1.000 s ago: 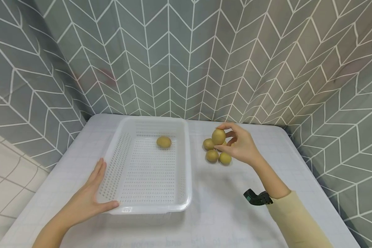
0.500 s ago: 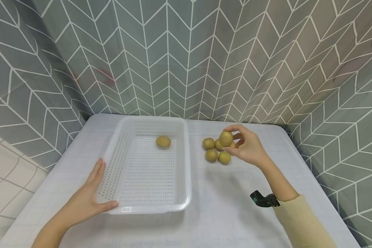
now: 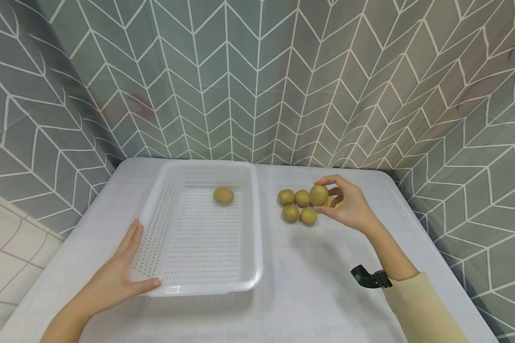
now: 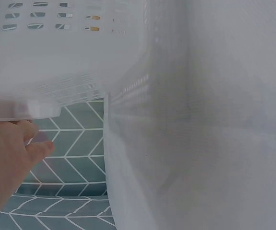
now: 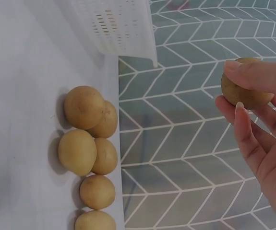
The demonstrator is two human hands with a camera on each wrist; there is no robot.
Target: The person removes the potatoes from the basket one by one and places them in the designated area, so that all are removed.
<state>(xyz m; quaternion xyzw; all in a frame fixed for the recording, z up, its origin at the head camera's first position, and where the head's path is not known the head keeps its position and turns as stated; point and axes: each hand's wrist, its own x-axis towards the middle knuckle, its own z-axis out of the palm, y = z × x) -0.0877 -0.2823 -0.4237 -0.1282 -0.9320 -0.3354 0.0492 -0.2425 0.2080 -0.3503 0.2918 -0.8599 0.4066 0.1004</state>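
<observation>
My right hand (image 3: 346, 204) pinches a small yellow-brown potato (image 3: 319, 195) between thumb and fingertips, raised over the table in the right wrist view. Several similar potatoes (image 3: 290, 213) lie in a group on the table just left of the hand; one (image 3: 330, 202) is partly hidden behind it. My left hand (image 3: 111, 276) rests at the near left corner of a white perforated plastic basket (image 3: 257, 228), fingers straight along its left side and thumb on the front rim. A single potato (image 3: 223, 195) lies inside the basket, towards its far end.
A white cloth (image 3: 309, 295) covers the table. Grey curtains with white zigzag lines (image 3: 257, 85) stand close behind it and on both sides. A black band (image 3: 371, 277) is on the right wrist.
My right hand has moved to the right and slightly lower, carrying the pinched potato, so more of the group shows. My left hand stays at the basket's corner.
</observation>
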